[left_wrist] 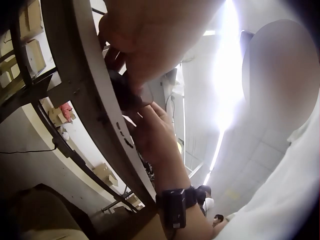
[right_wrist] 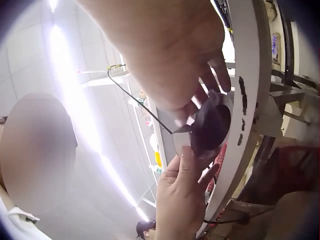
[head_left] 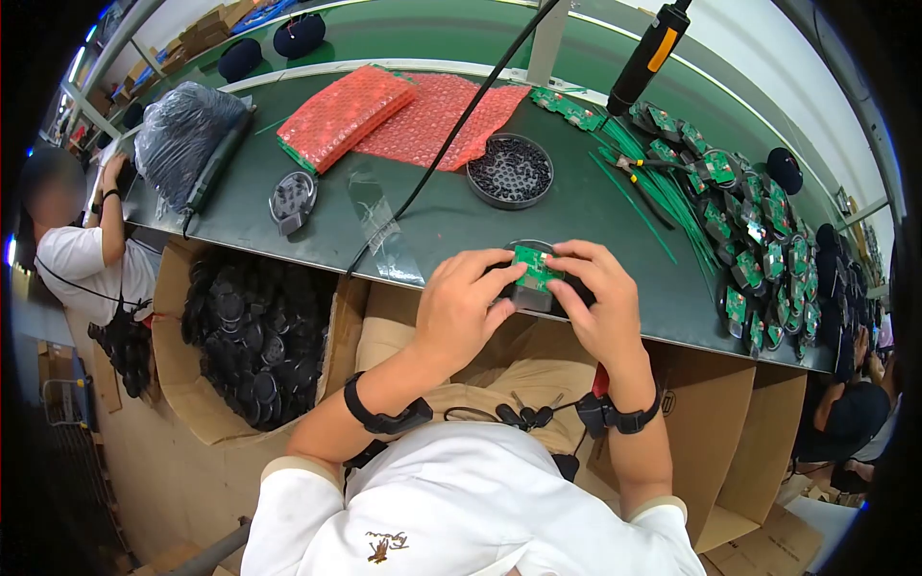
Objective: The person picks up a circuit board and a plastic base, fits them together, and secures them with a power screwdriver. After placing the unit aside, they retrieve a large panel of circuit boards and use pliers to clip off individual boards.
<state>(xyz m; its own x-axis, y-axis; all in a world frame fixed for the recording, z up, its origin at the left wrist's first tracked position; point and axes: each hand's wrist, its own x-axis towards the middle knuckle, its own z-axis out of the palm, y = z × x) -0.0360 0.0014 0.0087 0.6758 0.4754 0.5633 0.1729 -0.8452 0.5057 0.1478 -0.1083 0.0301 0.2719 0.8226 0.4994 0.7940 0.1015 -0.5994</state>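
Note:
At the bench's front edge, a black round housing (head_left: 531, 300) with a green circuit board (head_left: 534, 267) on its upper side lies between both hands. My left hand (head_left: 461, 300) grips the housing from the left, index fingertip on the board. From the right, my right hand (head_left: 607, 296) holds it, thumb near the lower right rim and fingers curled over the far side. Seen from below in the right wrist view, the dark housing (right_wrist: 210, 125) sits between the hands. In the left wrist view, my fingers cover most of it.
Behind the hands stands a round tray (head_left: 511, 197) of small black parts. A similar unit (head_left: 292, 199) lies left, near red bubble wrap (head_left: 351, 110). Cutters (head_left: 629, 171), green strips (head_left: 648, 216) and piled board units (head_left: 768, 240) are right. A carton (head_left: 173, 355) holds black housings. A screwdriver (head_left: 651, 58) hangs above.

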